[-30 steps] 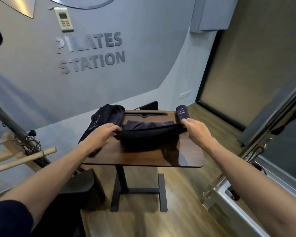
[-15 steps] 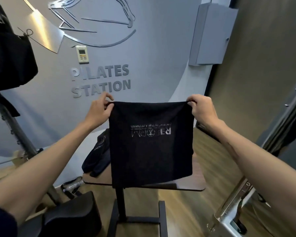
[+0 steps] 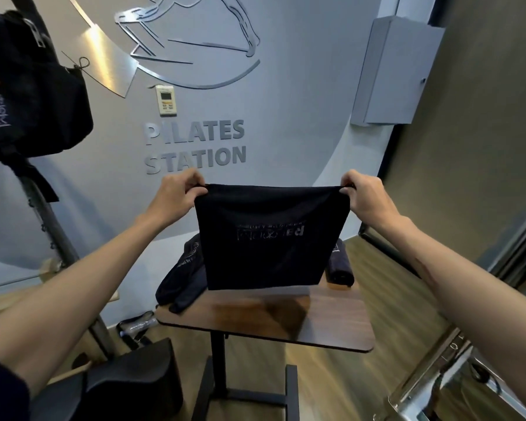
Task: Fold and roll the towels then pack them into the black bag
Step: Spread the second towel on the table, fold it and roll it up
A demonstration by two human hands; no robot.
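A dark navy towel [image 3: 268, 238] with faint mirrored lettering hangs flat in the air above the small wooden table [image 3: 286, 320]. My left hand [image 3: 176, 196] pinches its top left corner and my right hand [image 3: 362, 199] pinches its top right corner. Its lower edge hangs just above the tabletop. Behind it on the left lies a heap of dark towels [image 3: 179, 278]. A rolled dark towel [image 3: 340, 265] rests at the table's back right. A black bag [image 3: 28, 95] hangs on a pole at the upper left.
A slanted metal pole [image 3: 52, 238] runs down the left side, with a black padded box [image 3: 128, 387] on the floor beside the table's black stand [image 3: 216, 366]. Metal frame equipment [image 3: 444, 369] stands at the lower right. A grey wall with lettering is behind.
The towel was lifted off the table and stretched out in the air. Since half a second ago its hanging part looks shorter, and the view tilted upward.
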